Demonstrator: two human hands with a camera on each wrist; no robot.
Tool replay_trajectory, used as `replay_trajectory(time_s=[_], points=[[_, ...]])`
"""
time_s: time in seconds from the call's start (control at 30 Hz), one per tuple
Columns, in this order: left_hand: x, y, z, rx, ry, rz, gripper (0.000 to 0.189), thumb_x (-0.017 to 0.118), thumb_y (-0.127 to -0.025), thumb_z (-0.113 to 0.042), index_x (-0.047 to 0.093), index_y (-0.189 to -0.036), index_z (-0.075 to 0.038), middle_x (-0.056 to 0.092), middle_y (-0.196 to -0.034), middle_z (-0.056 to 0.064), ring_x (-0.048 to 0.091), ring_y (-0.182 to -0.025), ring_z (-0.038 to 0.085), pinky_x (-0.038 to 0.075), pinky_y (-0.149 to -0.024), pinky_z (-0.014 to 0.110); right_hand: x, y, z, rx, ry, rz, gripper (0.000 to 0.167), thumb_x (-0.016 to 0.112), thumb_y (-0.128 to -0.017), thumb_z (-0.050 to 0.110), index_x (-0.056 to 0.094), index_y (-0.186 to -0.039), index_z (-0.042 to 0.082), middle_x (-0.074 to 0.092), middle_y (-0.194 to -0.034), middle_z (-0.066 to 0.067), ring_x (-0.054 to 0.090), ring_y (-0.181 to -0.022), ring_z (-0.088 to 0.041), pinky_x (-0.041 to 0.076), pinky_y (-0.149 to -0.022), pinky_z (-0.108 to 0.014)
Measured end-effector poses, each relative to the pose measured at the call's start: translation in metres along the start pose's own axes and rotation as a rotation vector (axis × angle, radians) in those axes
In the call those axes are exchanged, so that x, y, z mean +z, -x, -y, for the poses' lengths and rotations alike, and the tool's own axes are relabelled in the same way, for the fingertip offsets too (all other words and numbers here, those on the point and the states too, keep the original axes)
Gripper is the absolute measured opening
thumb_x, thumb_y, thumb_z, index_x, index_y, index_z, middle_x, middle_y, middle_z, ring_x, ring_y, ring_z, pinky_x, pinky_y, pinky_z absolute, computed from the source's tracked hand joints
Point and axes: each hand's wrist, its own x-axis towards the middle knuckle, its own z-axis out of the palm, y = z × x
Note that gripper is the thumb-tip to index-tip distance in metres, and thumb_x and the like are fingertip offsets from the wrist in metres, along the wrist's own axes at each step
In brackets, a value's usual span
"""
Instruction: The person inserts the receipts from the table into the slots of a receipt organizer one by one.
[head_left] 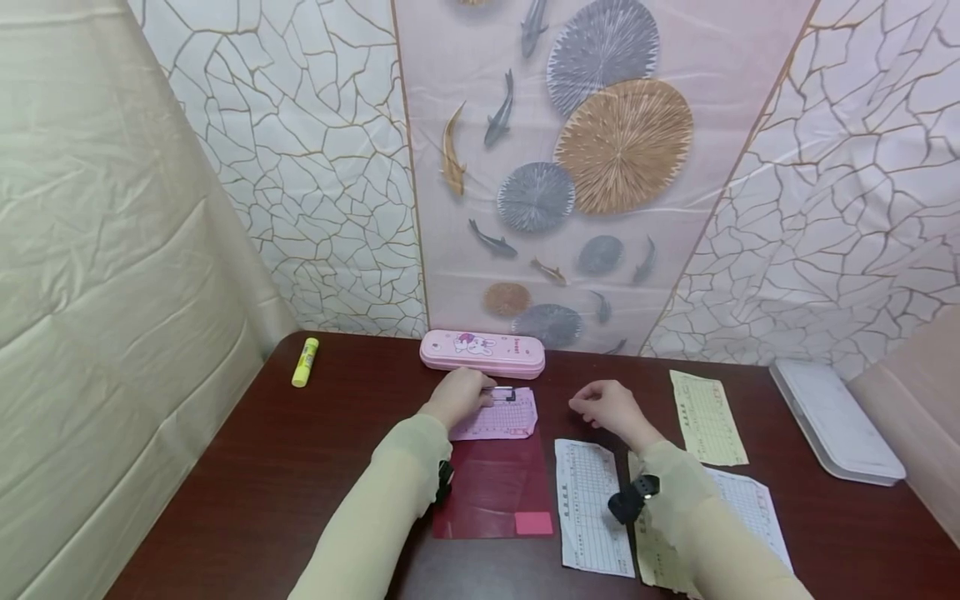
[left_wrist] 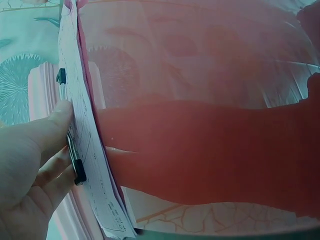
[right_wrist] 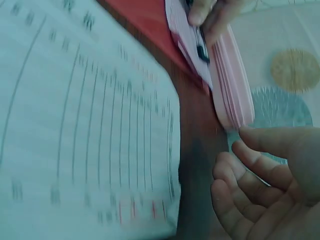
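My left hand (head_left: 459,396) pinches a metal fastener clip with black ends (left_wrist: 79,172) at the top of a red see-through file folder (head_left: 491,483). A pink printed slip (head_left: 510,418) lies over the folder's upper part, beneath the clip. In the left wrist view, thumb and fingers sit on either side of the metal bar. My right hand (head_left: 611,404) holds nothing; its fingers are loosely curled above the table, right of the pink slip. Below it is a white printed slip (head_left: 588,500), large in the right wrist view.
Behind the folder stands a pink pencil case (head_left: 483,354). A yellow glue stick (head_left: 304,362) lies far left. Yellowish slip (head_left: 708,417) and another white slip (head_left: 753,508) are on the right, with a white flat case (head_left: 840,421) near the table's right edge. A patterned curtain hangs behind.
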Motion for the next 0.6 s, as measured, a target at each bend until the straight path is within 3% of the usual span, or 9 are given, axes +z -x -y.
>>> replay_trajectory(time_s=[0.33, 0.6], points=[[0.000, 0.000, -0.002, -0.033, -0.014, 0.014, 0.026, 0.069, -0.086, -0.024, 0.072, -0.110, -0.014, 0.071, -0.106, -0.001, 0.063, -0.106, 0.017, 0.047, -0.094, 0.031, -0.033, 0.000, -0.033, -0.051, 0.114, -0.022, 0.021, 0.063, -0.090, 0.019, 0.069, -0.100, 0.001, 0.070, -0.087, -0.008, 0.062, -0.075, -0.017, 0.051, -0.068, -0.034], [-0.002, 0.002, -0.004, -0.023, -0.016, 0.002, 0.025, 0.070, -0.085, -0.023, 0.072, -0.108, -0.013, 0.071, -0.104, 0.001, 0.064, -0.104, 0.018, 0.048, -0.093, 0.033, -0.062, 0.000, -0.061, -0.169, 0.193, -0.145, 0.021, 0.061, -0.092, 0.015, 0.067, -0.103, 0.000, 0.066, -0.105, -0.020, 0.061, -0.096, -0.034, 0.049, -0.081, -0.048]])
